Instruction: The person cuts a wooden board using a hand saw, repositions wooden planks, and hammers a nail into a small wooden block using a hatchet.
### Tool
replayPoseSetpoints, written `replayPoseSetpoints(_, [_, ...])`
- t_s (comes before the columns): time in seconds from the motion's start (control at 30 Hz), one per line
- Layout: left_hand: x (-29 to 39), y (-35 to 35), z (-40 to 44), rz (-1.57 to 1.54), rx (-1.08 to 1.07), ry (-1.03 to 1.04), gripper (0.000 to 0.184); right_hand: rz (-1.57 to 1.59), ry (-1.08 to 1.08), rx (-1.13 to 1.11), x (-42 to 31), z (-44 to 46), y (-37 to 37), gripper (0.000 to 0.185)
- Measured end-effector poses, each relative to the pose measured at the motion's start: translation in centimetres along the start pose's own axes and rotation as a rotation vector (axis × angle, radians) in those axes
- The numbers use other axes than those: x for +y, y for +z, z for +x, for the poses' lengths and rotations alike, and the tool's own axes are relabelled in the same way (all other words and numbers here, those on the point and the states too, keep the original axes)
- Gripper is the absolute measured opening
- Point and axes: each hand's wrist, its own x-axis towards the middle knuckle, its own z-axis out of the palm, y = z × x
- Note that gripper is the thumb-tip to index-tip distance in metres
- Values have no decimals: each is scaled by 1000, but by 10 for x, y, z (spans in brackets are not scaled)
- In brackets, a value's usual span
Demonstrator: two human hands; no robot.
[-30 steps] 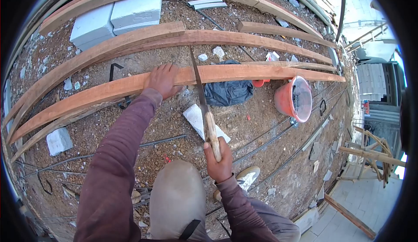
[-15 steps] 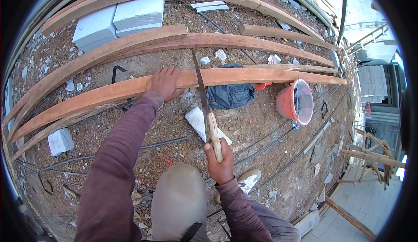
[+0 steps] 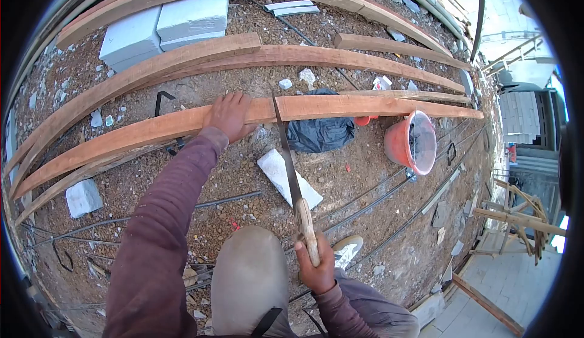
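My right hand (image 3: 316, 265) is closed around the pale wooden handle of a handsaw (image 3: 289, 162). The dark blade points away from me, and its far end lies across a reddish wooden beam (image 3: 170, 123). Just left of the blade, my left hand (image 3: 229, 118) grips that beam from above, fingers over the far side and thumb on the near side. Below the beam, right of the blade, a black plastic bag (image 3: 320, 134) lies on the ground. A white block fragment (image 3: 286, 177) sits under the blade.
An orange bucket (image 3: 399, 143) stands near the beam's right part. More beams (image 3: 365, 62) run across beyond it. White blocks (image 3: 191, 19) lie at the back left. Steel bars (image 3: 365, 207) and rubble cover the dirt. My knee (image 3: 250, 277) is below.
My right hand has drawn the saw back toward me and slightly right, so less blade reaches past the beam. My left hand and the beam have stayed in place.
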Motion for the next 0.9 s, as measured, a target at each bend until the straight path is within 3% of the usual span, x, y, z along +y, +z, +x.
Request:
replayPoseSetpoints(0.13, [1,5,-2,8,-10,-1,78,49,-6,44,-18,-5,-2,18])
replayPoseSetpoints(0.27, [-3,5,-1,9,49,4,77,61,-70,34,-8,85,34,20])
replayPoseSetpoints(0.43, [1,2,1,4,17,-17,75,23,85,0,-9,-16,-2,18])
replayPoseSetpoints(0.53, [0,7,-4,20,34,-9,74,55,149,-7,-15,-28,-5,19])
replayPoseSetpoints(0.57, [-1,7,-2,22,47,-8,73,45,37,44,-19,-5,3,18])
replayPoseSetpoints(0.63, [1,9,-1,17,72,4,73,33,27,16,-11,64,24,22])
replayPoseSetpoints(0.73, [-4,9,-1,23,95,21,73,175,-9,27,-7,91,38,28])
replayPoseSetpoints(0.9, [-2,6,-1,24,50,1,73,62,74,23,-9,-22,-1,19])
